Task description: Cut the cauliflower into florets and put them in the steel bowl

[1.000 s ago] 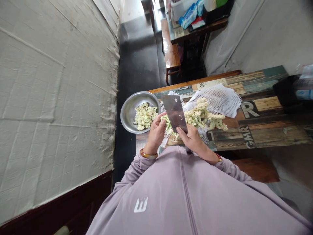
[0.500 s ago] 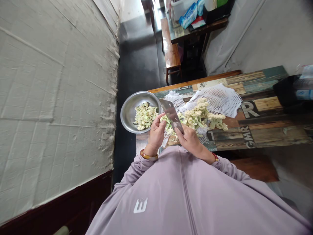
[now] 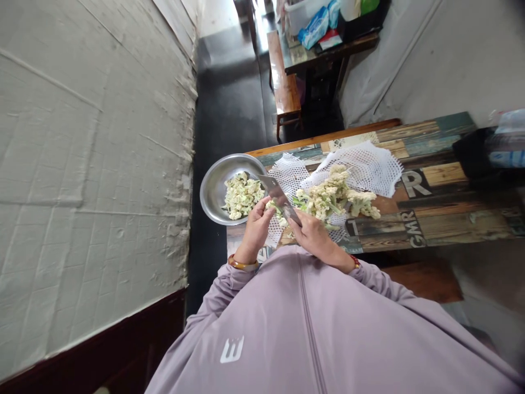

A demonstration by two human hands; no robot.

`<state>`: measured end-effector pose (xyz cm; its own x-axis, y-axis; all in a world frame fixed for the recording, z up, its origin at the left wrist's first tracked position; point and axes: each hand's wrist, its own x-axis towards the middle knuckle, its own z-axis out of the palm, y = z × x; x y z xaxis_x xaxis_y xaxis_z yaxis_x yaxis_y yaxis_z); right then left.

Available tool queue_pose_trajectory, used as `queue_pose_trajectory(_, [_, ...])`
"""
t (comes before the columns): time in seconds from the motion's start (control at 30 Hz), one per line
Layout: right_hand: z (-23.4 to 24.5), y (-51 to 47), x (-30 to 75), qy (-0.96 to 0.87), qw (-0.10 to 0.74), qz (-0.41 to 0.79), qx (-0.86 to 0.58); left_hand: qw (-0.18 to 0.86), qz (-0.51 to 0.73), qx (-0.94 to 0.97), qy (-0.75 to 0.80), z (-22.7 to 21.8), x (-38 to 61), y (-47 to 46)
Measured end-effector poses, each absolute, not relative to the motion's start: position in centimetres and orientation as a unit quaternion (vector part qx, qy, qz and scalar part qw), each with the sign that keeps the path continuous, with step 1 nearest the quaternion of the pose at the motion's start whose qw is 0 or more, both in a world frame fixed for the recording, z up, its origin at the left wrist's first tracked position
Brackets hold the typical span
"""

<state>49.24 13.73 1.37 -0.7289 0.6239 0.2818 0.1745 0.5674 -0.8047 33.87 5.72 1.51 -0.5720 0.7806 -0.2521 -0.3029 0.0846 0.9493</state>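
table (image 3: pixel 451 186) below. left hand (image 3: pixel 255 224): fingertips pinched on floret (image 3: pixel 270 204), likely for steadiness. right hand (image 3: pixel 314 235): fingers closed round knife (image 3: pixel 279 196). bowl (image 3: pixel 212 183) beside left fingers, presumably for reach; cauliflower (image 3: pixel 326 198) beyond right fingers.

Pale glare sheens the dark floor (image 3: pixel 227 90); the right edge blurs.

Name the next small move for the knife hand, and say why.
Probably ease the cleaver gently through the cauliflower piece: the right hand holds the cleaver close against it, the left hand grips it, and the steel bowl alongside holds similar florets.
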Motion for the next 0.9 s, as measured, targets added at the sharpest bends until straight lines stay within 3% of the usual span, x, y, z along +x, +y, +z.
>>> queue_pose_trajectory(0.37, [-0.2,13.3,47.7,-0.837,0.285,0.407,-0.231,0.523,0.680,0.067,0.510,0.8,34.1,5.9])
queue_pose_trajectory(0.9, [-0.2,12.2,46.1,-0.848,0.239,0.395,-0.261,0.494,0.631,0.123,0.586,0.2,32.7,5.2])
